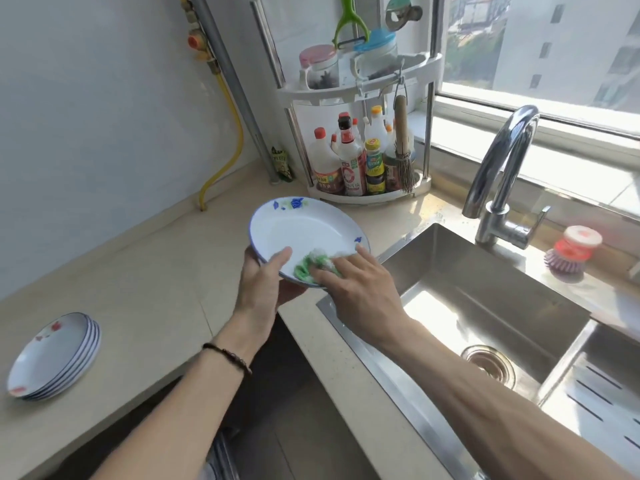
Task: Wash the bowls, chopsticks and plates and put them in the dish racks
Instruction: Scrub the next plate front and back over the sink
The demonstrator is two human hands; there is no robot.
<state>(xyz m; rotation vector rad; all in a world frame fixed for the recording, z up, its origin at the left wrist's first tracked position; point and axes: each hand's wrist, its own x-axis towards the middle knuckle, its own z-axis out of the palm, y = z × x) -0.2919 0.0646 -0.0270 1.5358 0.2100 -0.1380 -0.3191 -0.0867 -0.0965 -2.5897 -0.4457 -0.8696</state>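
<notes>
Bare forearms reach up from the lower edge, the left wrist ringed by a dark beaded bracelet (228, 356). Left hand (258, 285) grips the near rim of a round, shallow white plate (304, 233), thumb over the rim and fingers curled beneath; the plate is glossy, edged in a thin blue line with blue flower prints, and is held tilted in the air over the table's inner corner, just left of the sink. Right hand (360, 289) presses a crumpled green-and-white dishcloth (313, 265) against the plate's near inner face, fingers fairly flat on the cloth.

Near the table's left edge sits a stack of plates (55, 356), white, blue-rimmed, with red flower prints. Smooth beige stone forms the table (166, 271). A rectangular stainless steel sink (485, 289) gleams in sunlight, with a round drain and a slotted steel tray at its right. Behind it rises a curved chrome faucet (502, 168), with a round scrubbing brush (571, 251) beside it. A white two-tier corner rack (363, 88) at the table's back corner holds sauce bottles, jars and a hanging bristle brush.
</notes>
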